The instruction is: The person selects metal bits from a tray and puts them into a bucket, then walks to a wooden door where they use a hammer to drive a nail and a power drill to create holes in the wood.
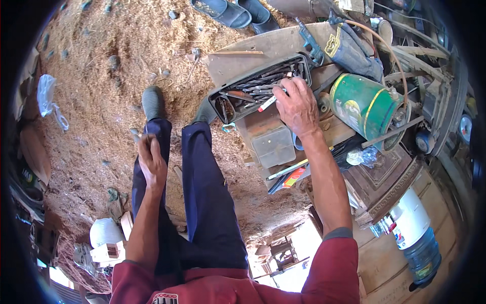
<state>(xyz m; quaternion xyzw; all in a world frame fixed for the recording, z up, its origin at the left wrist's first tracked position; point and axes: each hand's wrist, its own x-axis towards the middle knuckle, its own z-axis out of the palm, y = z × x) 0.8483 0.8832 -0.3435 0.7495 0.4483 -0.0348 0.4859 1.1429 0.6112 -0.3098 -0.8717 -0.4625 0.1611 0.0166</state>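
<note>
My right hand (298, 106) is closed round a white marker (269, 103) with a red end, over the near edge of a long dark case (216, 94). Inside the case lie many drill bits (258, 88) and other slim metal pieces. A clear plastic box (274, 147) sits on the bench just below that hand. Down by my left leg hangs my left hand (153, 164), its fingers curled together. Whatever it may hold is not clear; a small greyish spot (135, 131) shows by its fingertips.
A green metal canister (362, 107) with a yellow band lies right of my right hand, beside rolled blue cloth (359, 55) and a blue tool (311, 44). The wooden bench (233, 66) stands on sawdust-covered ground (96, 131). Dark sandals (228, 15) lie beyond it.
</note>
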